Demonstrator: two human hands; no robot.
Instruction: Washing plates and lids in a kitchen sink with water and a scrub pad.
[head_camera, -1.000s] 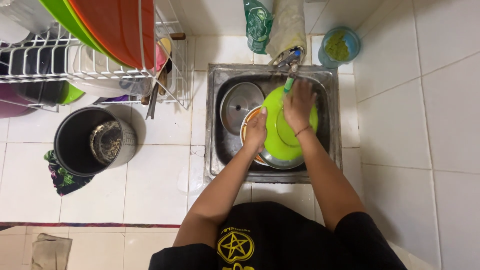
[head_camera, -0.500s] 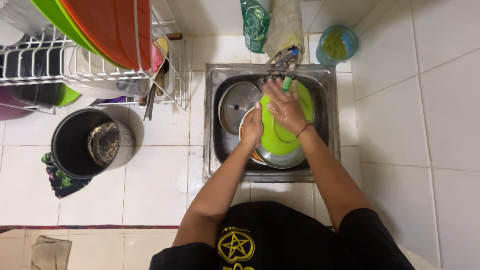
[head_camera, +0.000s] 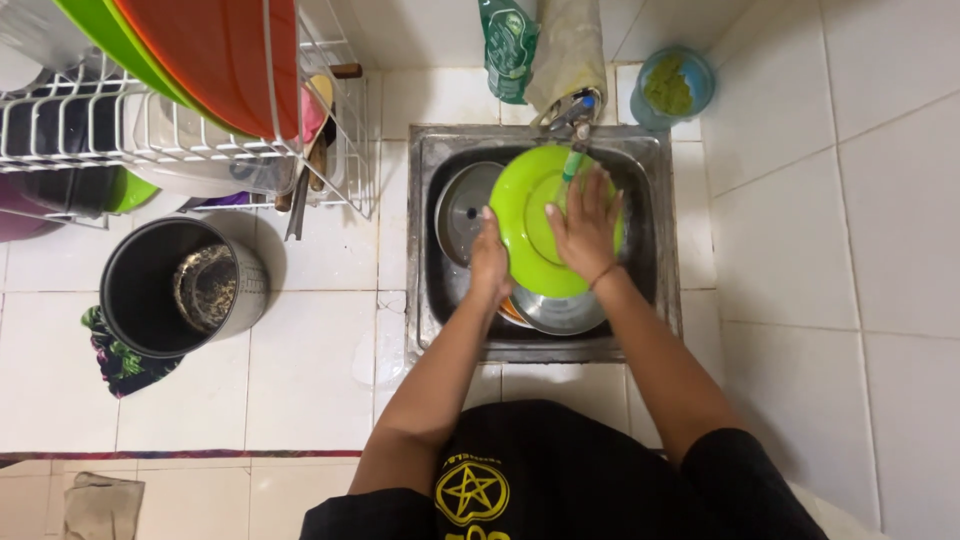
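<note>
Washing step: left hand (head_camera: 489, 262) gripped green plate (head_camera: 535, 225) at its 9 o'clock edge; right hand (head_camera: 585, 225) lay flat, open, on it, over sink (head_camera: 425, 250) w/ lid (head_camera: 465, 210). Next probably needs rinsing under tap (head_camera: 570, 112).

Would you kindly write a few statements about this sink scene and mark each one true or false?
1. The left hand grips the edge of the green plate. True.
2. The right hand rests on the black pot. False: it lies flat on the green plate, and the pot stands on the counter left of the sink.
3. The plate is held over the sink. True.
4. The dish rack stands right of the sink. False: it is on the left.
5. An orange tray leans in the rack. True.
</note>
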